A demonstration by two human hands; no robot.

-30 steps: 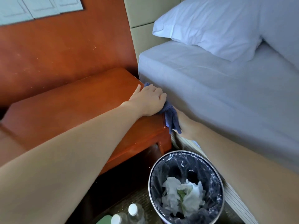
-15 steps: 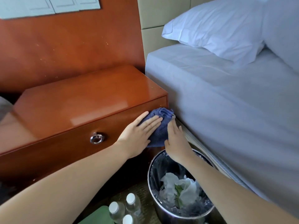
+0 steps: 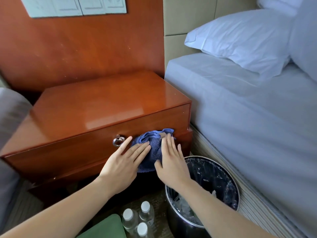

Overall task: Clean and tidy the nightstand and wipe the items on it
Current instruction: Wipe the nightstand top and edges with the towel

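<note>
The glossy red-brown nightstand [image 3: 96,107] stands between a wood wall panel and the bed, its top bare. A crumpled blue cloth [image 3: 151,143] lies against the drawer front, right of the round metal ring pull [image 3: 118,140]. My left hand [image 3: 123,164] presses the cloth's left side with straight fingers. My right hand [image 3: 171,162] presses its right side, fingers straight and pointing up. Part of the cloth is hidden under both palms.
A metal waste bin [image 3: 236,191] with a dark liner and crumpled tissue stands below my right forearm, beside the bed [image 3: 248,117]. Three capped water bottles [image 3: 137,219] and a green object [image 3: 106,227] sit on the floor. A grey cushion [image 3: 10,114] is at the left.
The cloth came off the nightstand's top right edge onto the drawer front. Both hands have since slid it left along the front, closer to the ring pull.
</note>
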